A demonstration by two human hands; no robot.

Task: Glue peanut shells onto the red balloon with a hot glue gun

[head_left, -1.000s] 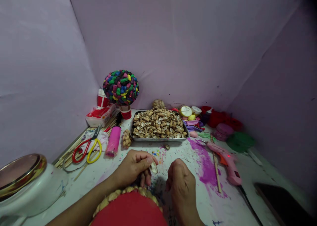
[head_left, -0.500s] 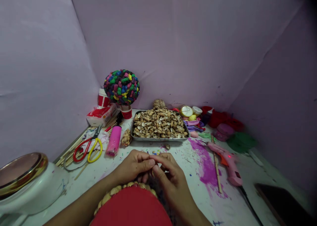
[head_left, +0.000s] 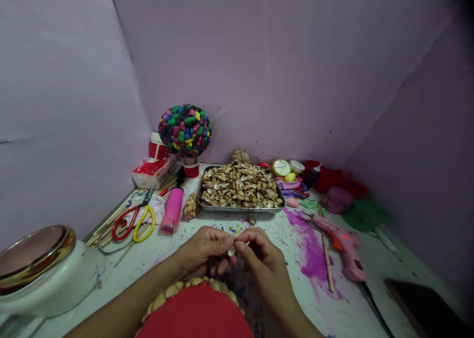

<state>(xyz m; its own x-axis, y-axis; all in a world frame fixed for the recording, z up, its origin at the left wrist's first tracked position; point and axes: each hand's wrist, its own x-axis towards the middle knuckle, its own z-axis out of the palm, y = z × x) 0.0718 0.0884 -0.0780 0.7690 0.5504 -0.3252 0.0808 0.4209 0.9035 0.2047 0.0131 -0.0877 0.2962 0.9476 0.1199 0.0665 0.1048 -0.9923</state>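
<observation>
Between the fingertips of both hands is a small pale peanut shell piece (head_left: 231, 251). My left hand (head_left: 209, 251) pinches it from the left, and my right hand (head_left: 259, 254) grips its other side with thumb and forefinger. Just below them, a red round piece (head_left: 198, 313) edged with peanut shells (head_left: 172, 289) lies close to my body, partly under my left forearm. Beyond the hands stands a metal tray (head_left: 242, 209) heaped with peanut shells (head_left: 240, 185). One loose shell (head_left: 251, 220) lies in front of the tray.
At left are scissors (head_left: 138, 217), a pink roll (head_left: 173, 209), a tissue pack (head_left: 151, 172), a multicoloured ball (head_left: 185, 131) on a cup and a white-and-gold object (head_left: 55, 274). A pink glue gun (head_left: 346, 249), a stick (head_left: 326, 254) and a dark phone (head_left: 422, 306) lie at right.
The fingertips have shifted slightly, and a pale shell piece now shows between them. My right hand has moved a little right. The whole view has shifted slightly.
</observation>
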